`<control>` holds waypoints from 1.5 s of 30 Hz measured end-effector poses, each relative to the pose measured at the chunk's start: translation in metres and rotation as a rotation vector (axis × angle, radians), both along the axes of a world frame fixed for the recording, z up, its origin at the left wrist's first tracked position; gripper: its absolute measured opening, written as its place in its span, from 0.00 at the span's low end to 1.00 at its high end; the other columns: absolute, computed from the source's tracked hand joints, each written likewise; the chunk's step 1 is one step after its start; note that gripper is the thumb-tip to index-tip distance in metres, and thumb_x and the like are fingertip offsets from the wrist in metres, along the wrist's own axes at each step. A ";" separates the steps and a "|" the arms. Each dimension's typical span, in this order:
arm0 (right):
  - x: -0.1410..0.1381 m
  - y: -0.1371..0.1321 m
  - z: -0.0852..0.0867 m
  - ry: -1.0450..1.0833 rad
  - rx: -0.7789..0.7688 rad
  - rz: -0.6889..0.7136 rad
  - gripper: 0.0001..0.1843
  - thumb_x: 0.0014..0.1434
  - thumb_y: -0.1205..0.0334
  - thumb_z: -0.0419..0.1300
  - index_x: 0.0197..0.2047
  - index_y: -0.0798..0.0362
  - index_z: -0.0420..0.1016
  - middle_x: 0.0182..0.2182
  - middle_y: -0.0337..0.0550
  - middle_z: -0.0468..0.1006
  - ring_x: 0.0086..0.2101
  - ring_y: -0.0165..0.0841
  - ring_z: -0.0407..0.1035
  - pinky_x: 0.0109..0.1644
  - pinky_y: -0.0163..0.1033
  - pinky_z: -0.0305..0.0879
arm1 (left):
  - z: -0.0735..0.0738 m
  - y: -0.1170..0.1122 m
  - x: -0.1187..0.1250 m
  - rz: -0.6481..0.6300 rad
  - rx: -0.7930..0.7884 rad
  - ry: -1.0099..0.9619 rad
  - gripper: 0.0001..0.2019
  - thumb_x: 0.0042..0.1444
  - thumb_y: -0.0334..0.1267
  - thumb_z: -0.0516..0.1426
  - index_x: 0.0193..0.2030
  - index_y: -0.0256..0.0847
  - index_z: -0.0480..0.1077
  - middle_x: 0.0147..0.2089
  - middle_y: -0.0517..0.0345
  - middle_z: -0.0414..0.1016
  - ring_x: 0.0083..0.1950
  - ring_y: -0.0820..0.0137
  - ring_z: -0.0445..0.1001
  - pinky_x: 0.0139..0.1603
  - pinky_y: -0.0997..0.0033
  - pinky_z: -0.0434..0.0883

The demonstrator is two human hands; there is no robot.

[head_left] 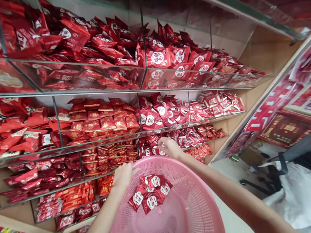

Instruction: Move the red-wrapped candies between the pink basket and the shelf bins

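the left hand [123, 176] is over the 11 o'clock rim of the pink plastic basket [200, 204], its fingers open and empty. at 1 o'clock, the right hand [170, 147] touches red packets [152, 151] on a low shelf [66, 187]; i cannot tell if its fingers grip. other red packets [150, 192] lie inside the basket.

This is a retail shop: tiered glass shelves [100, 86] line the wall, heaped with red foil packets [158, 57] sorted by design in rows of stock, and red-and-gold display panels [286, 130] stand along the right side.
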State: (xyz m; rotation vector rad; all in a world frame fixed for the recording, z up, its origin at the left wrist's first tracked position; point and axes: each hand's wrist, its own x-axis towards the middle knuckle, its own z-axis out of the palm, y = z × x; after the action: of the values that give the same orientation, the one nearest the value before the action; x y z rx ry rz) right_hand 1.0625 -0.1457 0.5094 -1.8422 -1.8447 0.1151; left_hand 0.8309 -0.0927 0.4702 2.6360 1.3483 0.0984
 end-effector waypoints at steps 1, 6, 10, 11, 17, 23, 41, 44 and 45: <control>0.004 0.006 -0.001 0.019 0.009 -0.042 0.05 0.55 0.65 0.53 0.33 0.54 0.70 0.32 0.41 0.73 0.32 0.29 0.66 0.38 0.34 0.60 | 0.001 0.000 0.000 0.007 -0.007 -0.002 0.24 0.56 0.55 0.42 0.41 0.39 0.68 0.38 0.46 0.75 0.41 0.63 0.74 0.39 0.69 0.67; -0.024 0.034 -0.017 0.167 -0.022 0.001 0.09 0.52 0.57 0.58 0.31 0.54 0.73 0.29 0.40 0.75 0.29 0.28 0.67 0.34 0.32 0.60 | 0.003 -0.002 0.000 0.025 -0.030 0.001 0.21 0.56 0.54 0.44 0.42 0.40 0.68 0.40 0.47 0.74 0.42 0.64 0.74 0.40 0.69 0.66; -0.052 0.054 -0.025 0.350 -0.034 -0.100 0.14 0.51 0.54 0.56 0.23 0.55 0.72 0.22 0.39 0.74 0.25 0.27 0.66 0.31 0.31 0.59 | 0.000 -0.002 0.000 0.031 -0.008 -0.005 0.21 0.56 0.54 0.44 0.41 0.40 0.67 0.39 0.48 0.75 0.42 0.63 0.74 0.40 0.69 0.67; -0.055 0.057 -0.026 0.407 -0.029 -0.136 0.13 0.51 0.55 0.56 0.21 0.55 0.70 0.20 0.38 0.73 0.24 0.27 0.66 0.30 0.31 0.59 | -0.001 -0.001 0.000 0.024 0.003 -0.011 0.22 0.56 0.55 0.44 0.41 0.39 0.67 0.38 0.48 0.75 0.41 0.63 0.74 0.39 0.69 0.67; -0.048 0.057 -0.030 0.607 -0.042 -0.194 0.12 0.52 0.59 0.53 0.20 0.54 0.66 0.14 0.36 0.69 0.17 0.27 0.65 0.25 0.31 0.59 | -0.010 0.001 -0.001 -0.007 0.054 -0.033 0.23 0.55 0.56 0.45 0.40 0.39 0.67 0.35 0.48 0.75 0.39 0.61 0.75 0.35 0.68 0.67; -0.033 0.019 -0.022 0.873 0.003 -0.115 0.17 0.51 0.46 0.55 0.27 0.54 0.64 0.19 0.38 0.73 0.22 0.29 0.69 0.26 0.33 0.64 | -0.009 0.003 -0.001 -0.007 0.052 -0.034 0.22 0.55 0.56 0.46 0.38 0.39 0.67 0.36 0.49 0.76 0.39 0.61 0.75 0.36 0.68 0.67; -0.065 -0.081 -0.067 1.186 -0.477 -0.088 0.20 0.46 0.46 0.61 0.28 0.54 0.62 0.21 0.39 0.75 0.26 0.32 0.73 0.31 0.35 0.67 | -0.011 0.000 0.001 0.001 0.030 0.005 0.23 0.55 0.56 0.44 0.42 0.39 0.68 0.39 0.47 0.75 0.41 0.62 0.74 0.40 0.67 0.67; -0.067 -0.075 -0.072 1.254 -0.447 -0.102 0.18 0.47 0.48 0.61 0.29 0.54 0.62 0.23 0.39 0.75 0.28 0.32 0.73 0.33 0.36 0.68 | -0.010 0.000 0.001 -0.001 0.025 0.001 0.23 0.55 0.56 0.44 0.42 0.40 0.68 0.39 0.47 0.75 0.42 0.62 0.74 0.40 0.67 0.67; -0.068 -0.073 -0.074 1.277 -0.435 -0.110 0.17 0.48 0.49 0.61 0.29 0.54 0.62 0.23 0.40 0.76 0.28 0.31 0.73 0.33 0.36 0.68 | -0.010 0.000 0.001 -0.001 0.028 0.001 0.23 0.55 0.56 0.44 0.42 0.40 0.68 0.39 0.47 0.75 0.42 0.61 0.74 0.40 0.67 0.67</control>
State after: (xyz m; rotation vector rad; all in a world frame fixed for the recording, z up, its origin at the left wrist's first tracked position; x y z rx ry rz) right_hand 0.9941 -0.2186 0.4358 -1.4526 -0.8153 1.3690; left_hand 0.8321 -0.0925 0.4607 2.6597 1.3561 0.1168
